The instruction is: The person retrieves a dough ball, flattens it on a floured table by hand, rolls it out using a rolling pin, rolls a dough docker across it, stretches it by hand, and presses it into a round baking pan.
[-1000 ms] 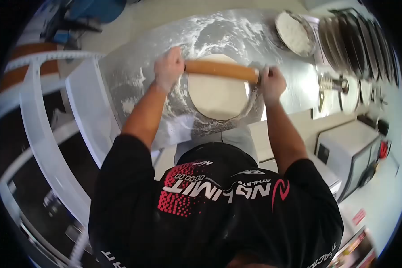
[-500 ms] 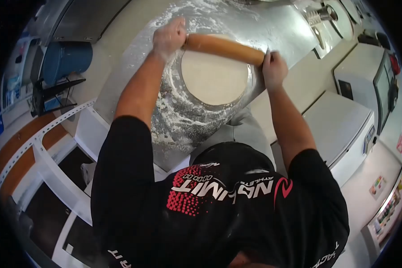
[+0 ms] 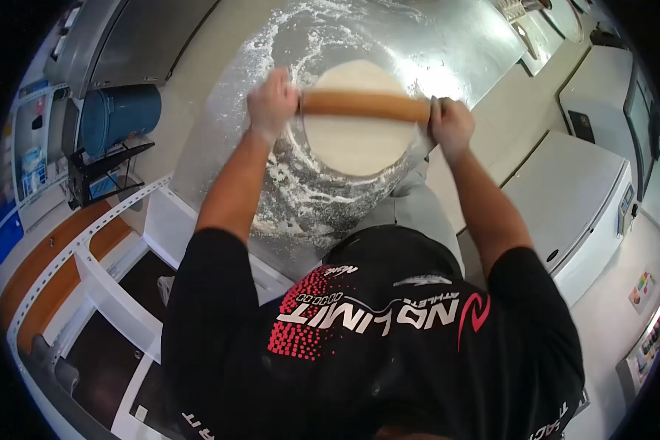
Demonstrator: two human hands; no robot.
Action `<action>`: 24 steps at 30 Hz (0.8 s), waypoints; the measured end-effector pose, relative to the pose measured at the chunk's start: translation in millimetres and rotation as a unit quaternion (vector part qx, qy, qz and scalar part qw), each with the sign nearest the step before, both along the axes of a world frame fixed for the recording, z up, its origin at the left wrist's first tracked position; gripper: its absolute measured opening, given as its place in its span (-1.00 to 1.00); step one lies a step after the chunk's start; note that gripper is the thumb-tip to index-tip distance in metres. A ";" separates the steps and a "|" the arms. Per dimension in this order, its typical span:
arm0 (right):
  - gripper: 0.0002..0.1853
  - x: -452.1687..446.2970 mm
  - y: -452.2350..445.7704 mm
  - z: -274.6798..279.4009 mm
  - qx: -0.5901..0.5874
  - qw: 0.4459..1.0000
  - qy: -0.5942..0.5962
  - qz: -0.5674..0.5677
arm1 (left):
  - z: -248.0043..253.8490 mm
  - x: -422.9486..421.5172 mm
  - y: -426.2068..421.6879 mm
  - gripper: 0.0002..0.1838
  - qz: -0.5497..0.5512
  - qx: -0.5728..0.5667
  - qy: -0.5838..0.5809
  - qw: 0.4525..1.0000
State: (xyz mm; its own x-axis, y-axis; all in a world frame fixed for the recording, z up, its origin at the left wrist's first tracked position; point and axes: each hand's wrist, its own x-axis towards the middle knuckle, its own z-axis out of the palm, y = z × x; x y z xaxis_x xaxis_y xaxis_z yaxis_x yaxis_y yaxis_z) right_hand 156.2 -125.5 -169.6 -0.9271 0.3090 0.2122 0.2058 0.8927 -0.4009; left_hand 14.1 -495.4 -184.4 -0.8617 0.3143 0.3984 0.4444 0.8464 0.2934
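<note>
A wooden rolling pin [image 3: 365, 106] lies crosswise over a round, flat sheet of pale dough [image 3: 359, 145]. My left hand [image 3: 273, 104] is closed around the pin's left end, and my right hand [image 3: 451, 121] grips the right end. Dough shows both beyond the pin and on my side of it. Beneath it is a metal worktable [image 3: 231, 136] dusted with white flour [image 3: 301, 187], thickest left of and below the dough. The pin is slightly smeared by motion.
A blue bin [image 3: 121, 119] stands to the left on the floor, near a white perforated metal frame [image 3: 88, 238]. At right is a white chest-like appliance [image 3: 565, 202]. Utensils lie on a tray [image 3: 539, 48] past the table's far right edge.
Both hands have drawn the rolling pin toward me, from the dough's far edge to across its upper middle. The pin now lies less slanted, and dough shows beyond it.
</note>
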 end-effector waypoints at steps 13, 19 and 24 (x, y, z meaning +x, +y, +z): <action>-0.72 34.8 -3.8 21.9 -0.055 0.997 -0.036 0.050 | 32.9 153.7 -12.4 -0.71 0.111 0.014 -0.131 0.985; -0.64 -123.6 -16.0 8.8 -0.031 0.998 -0.011 0.052 | 40.2 76.4 1.7 -0.70 0.234 0.041 -0.087 0.967; -0.65 -91.9 -9.3 23.5 -0.050 0.987 0.008 0.151 | 49.6 155.7 17.1 -0.85 0.272 0.060 -0.187 0.942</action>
State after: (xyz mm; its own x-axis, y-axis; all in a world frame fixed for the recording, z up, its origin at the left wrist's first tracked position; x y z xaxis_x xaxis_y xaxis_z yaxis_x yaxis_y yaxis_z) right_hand 64.2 -134.9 -146.0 -0.9770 0.0400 0.2097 -0.0700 0.8679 -0.4918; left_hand 169.7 -478.3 -134.7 -0.9693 -0.2428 0.0391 -0.1997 0.8699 0.4511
